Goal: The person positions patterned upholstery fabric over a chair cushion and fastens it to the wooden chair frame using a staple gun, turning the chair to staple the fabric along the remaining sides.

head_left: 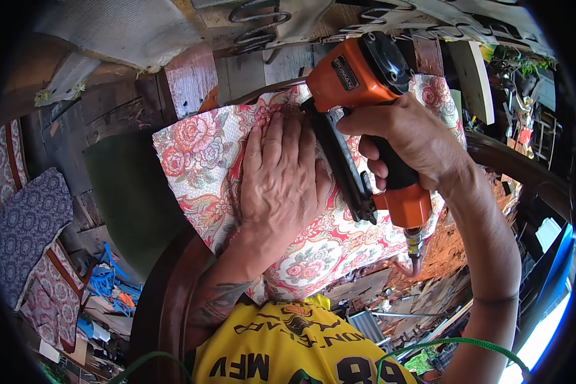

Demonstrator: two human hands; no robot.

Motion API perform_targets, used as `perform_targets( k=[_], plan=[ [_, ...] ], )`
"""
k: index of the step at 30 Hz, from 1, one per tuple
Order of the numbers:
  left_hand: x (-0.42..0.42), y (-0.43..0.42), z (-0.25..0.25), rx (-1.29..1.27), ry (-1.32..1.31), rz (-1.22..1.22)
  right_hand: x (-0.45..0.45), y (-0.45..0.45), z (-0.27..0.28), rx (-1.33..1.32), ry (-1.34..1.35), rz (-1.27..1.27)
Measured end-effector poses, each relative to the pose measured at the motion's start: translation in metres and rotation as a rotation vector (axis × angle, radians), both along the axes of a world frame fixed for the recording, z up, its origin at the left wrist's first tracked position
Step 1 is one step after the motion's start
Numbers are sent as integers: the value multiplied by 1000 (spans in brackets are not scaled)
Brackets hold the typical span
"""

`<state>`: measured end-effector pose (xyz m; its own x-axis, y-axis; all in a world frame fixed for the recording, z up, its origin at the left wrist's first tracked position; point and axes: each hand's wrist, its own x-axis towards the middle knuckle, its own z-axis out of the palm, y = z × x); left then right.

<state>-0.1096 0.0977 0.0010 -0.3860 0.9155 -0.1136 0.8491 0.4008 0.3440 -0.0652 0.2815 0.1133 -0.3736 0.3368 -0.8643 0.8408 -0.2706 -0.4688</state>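
My right hand (416, 141) is wrapped round the black grip of an orange pneumatic staple gun (345, 77). An air hose (417, 253) joins the bottom of its handle. The gun's dark nose and magazine lie against a floral fabric (195, 144) in red and cream. Flat on that fabric, just left of the gun, rests my left hand (278, 169) with its fingers stretched out. The fabric drapes over a wooden furniture frame (173, 288); what lies beneath it is hidden.
Coil springs (259, 22) and webbing show along the top. A dark green panel (128, 192) stands at the left, with blue patterned fabric (35, 224) beyond it. A curved wooden rail (518, 166) runs at the right. Scraps and wood pieces litter the floor.
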Motion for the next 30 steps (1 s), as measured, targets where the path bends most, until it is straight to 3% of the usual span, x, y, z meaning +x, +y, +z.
perform_targets(
  k=[12,20,23,30],
  plan=[
    [-1,3,2,5,-1,-1,-5,10,-6,-55,-21,67],
    [0,2,-3,67,-55,1,3,-1,-11,49,66,22],
    [-3,-2,-6,223,-94,29,2,-5,-11,70,86,34],
    [-1,2,1,224,-108,42,9,-17,-17,130,96,103]
  ],
)
